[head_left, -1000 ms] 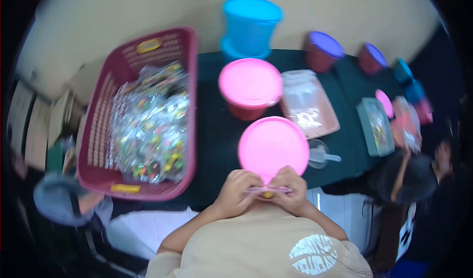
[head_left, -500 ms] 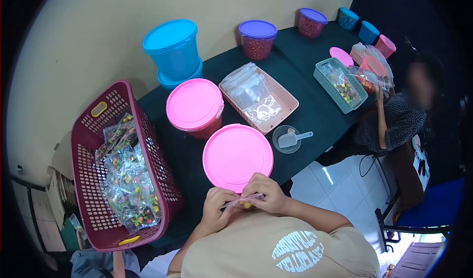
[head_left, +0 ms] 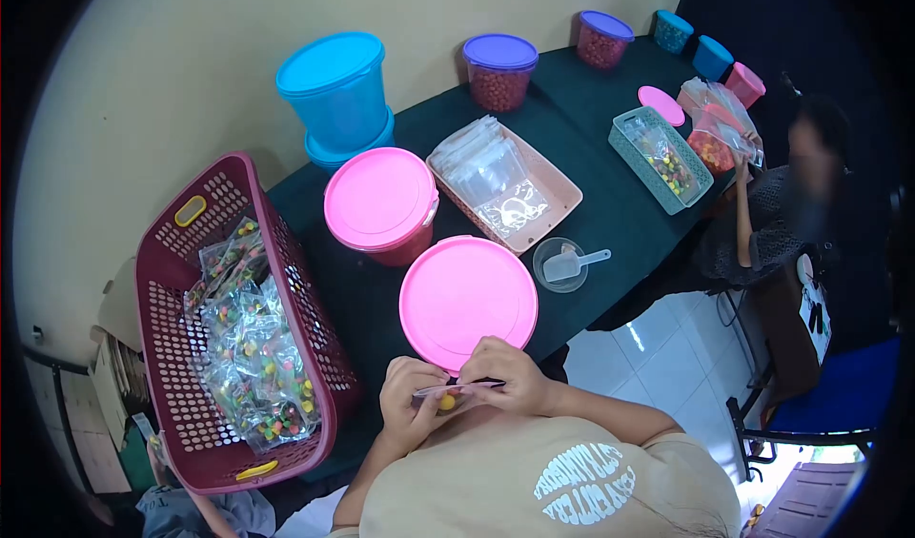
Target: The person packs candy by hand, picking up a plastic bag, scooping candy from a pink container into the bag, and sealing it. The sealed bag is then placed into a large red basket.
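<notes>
Plastic bag [head_left: 461,403]: yellow piece [head_left: 446,402] inside, near the closer pink lid [head_left: 467,302]
My left hand [head_left: 411,400]: pinches its left side
My right hand [head_left: 507,376]: pinches its right side

At the lower middle of the frame, the small bag [head_left: 463,400] is mostly covered by the left hand [head_left: 410,403] and the right hand [head_left: 515,378], so it is not possible to count its contents (one yellow piece [head_left: 447,402] is visible). In the lower left, a person in grey [head_left: 176,516] is cut off by the bottom edge and partly hidden by the basket [head_left: 303,314]. At the right, the co-worker's head [head_left: 816,162] is blurred
</notes>
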Demonstrator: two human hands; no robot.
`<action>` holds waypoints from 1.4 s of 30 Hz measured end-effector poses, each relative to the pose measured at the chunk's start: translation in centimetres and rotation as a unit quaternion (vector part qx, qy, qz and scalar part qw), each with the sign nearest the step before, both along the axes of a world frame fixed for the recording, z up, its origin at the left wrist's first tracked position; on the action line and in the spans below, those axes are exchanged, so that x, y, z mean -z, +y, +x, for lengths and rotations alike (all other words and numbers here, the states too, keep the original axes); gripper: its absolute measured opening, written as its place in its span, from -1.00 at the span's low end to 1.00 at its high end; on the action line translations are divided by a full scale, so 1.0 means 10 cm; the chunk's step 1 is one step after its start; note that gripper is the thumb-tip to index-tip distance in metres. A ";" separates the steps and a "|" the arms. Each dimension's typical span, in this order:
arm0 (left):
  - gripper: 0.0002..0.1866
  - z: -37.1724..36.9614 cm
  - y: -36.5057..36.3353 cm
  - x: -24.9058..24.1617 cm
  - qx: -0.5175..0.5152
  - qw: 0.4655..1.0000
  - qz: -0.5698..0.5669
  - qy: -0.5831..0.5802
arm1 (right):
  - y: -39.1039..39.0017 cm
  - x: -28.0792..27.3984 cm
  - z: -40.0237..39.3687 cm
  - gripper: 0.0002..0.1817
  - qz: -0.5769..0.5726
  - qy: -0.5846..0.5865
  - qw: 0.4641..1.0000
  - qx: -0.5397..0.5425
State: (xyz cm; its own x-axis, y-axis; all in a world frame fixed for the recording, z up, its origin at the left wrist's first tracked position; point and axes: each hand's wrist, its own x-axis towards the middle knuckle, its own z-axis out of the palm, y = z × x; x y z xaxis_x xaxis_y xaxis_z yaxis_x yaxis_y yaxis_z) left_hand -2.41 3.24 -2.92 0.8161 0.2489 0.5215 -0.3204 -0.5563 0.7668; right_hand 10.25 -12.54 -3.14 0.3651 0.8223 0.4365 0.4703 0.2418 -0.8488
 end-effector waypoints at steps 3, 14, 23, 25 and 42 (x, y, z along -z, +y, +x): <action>-0.95 0.05 0.02 -0.01 -0.001 1.000 0.021 -0.012 | 0.01 0.04 0.04 -0.84 -0.002 0.035 0.999 -0.006; -0.91 0.16 -0.09 -0.01 -0.074 0.995 0.069 -0.026 | 0.13 0.10 0.55 -0.83 0.032 -0.034 0.994 -0.098; -0.92 0.07 -0.14 -0.08 -0.139 0.990 0.014 -0.020 | 0.26 0.02 0.46 -0.81 0.045 -0.019 0.996 -0.077; -0.92 0.09 -0.08 -0.16 -0.175 0.973 0.148 -0.012 | 0.23 -0.10 0.55 -0.80 0.051 -0.061 0.995 -0.057; -0.66 0.21 -0.21 -0.08 -0.298 0.940 -0.071 -0.152 | 0.21 -0.17 0.45 -0.76 0.104 0.016 0.994 0.027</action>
